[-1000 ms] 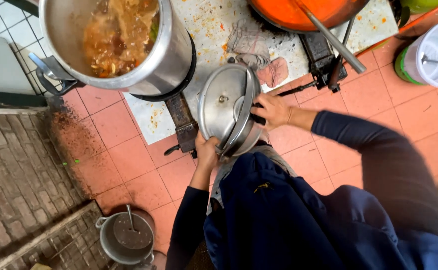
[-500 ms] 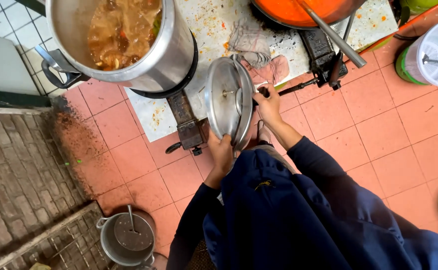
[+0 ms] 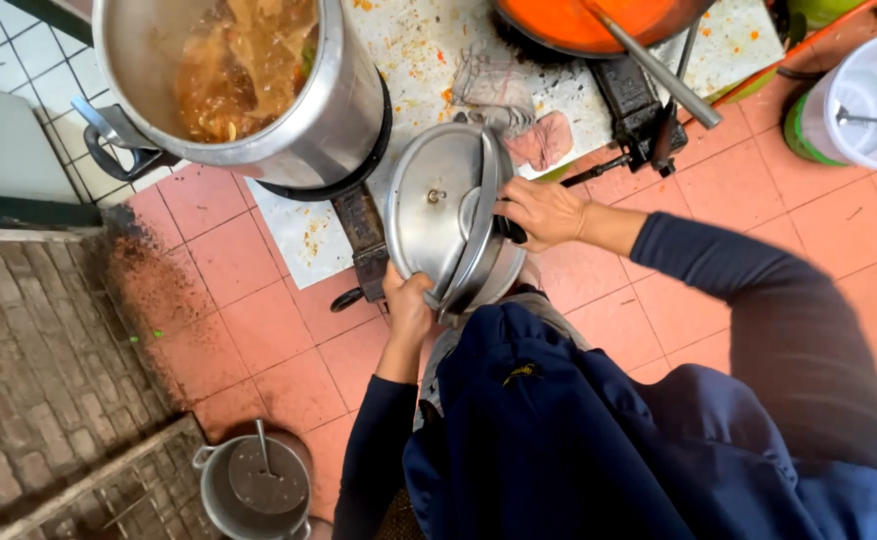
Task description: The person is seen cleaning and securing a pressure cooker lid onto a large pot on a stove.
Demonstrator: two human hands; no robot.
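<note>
You grip 2 stacked lids (image 3: 449,215) with left hand (image 3: 409,305) and right hand (image 3: 539,212), lifted beside the uncovered pot (image 3: 249,85).

A large steel stockpot (image 3: 329,110) of brownish stew fills the upper left of the frame. Top centre, a pan of orange sauce (image 3: 584,20) holds a metal ladle handle (image 3: 659,70), with a crumpled stained cloth (image 3: 519,110) below it on the spattered white worktop (image 3: 414,45). A white plastic bucket (image 3: 874,100) stands upper right; a small grey pot (image 3: 254,490) sits lower left on the pink tiled floor (image 3: 239,260).
</note>
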